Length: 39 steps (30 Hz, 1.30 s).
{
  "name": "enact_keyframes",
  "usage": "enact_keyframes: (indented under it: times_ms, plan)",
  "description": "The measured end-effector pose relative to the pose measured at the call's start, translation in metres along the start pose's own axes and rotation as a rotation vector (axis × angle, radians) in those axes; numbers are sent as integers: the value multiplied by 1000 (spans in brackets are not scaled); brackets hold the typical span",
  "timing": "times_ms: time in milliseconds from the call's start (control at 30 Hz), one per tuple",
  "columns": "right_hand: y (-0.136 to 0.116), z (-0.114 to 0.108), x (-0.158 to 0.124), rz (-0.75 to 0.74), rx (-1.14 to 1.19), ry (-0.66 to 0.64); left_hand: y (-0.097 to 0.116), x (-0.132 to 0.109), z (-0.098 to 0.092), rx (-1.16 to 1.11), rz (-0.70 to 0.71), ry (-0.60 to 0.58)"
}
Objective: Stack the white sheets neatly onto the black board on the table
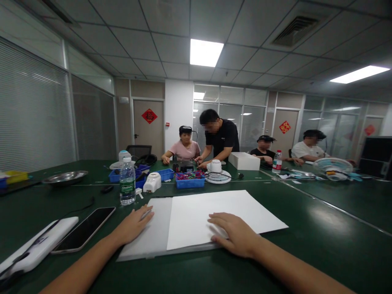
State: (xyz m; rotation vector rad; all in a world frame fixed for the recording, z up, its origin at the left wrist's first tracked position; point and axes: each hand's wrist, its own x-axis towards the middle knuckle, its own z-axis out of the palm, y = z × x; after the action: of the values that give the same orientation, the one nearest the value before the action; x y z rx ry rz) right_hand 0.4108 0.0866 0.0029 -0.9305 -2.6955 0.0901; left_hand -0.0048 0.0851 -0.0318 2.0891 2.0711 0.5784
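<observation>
Two large white sheets (208,216) lie stacked on the dark green table (321,237) in front of me. My left hand (132,225) rests flat on the left edge of the lower sheet, fingers stretched out. My right hand (234,234) lies palm down on the near right part of the upper sheet, fingers spread and holding nothing.
A black phone (84,230) and a white device (36,247) lie at my left. A water bottle (127,184), blue trays (190,181), small white fans (217,173) and a white box (244,161) stand farther back. Several people sit or stand at the far side.
</observation>
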Motion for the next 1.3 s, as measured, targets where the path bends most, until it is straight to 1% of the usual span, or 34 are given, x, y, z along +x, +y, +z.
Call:
enact_keyframes:
  times_ms: [100,167,233,333,500,633,733,867,1067,1300]
  plan:
    - [4,-5,0,88,-98,3,0,0,0,5,0,3]
    - [3,-7,0,76,-102,-8,0,0,1,7,10,2]
    - [0,-9,-1,37,-75,-19,-1,1,2,8,19,1]
    - [-10,-8,-3,-58,27,-53,-2,2,4,9,27,0]
    - [-21,-2,-3,-253,198,-171,-9,4,7,12,42,-6]
    - [-21,1,-2,-297,209,-188,-16,9,11,21,54,-26]
    - [-17,2,-1,-279,160,-163,-19,12,13,24,46,-33]
    - [-9,2,0,-196,84,-128,-19,12,11,19,34,-28]
    - [-4,5,3,-127,59,-149,-14,6,4,31,27,-35]
    - [-5,12,3,-54,81,-37,-7,-1,0,51,50,-61]
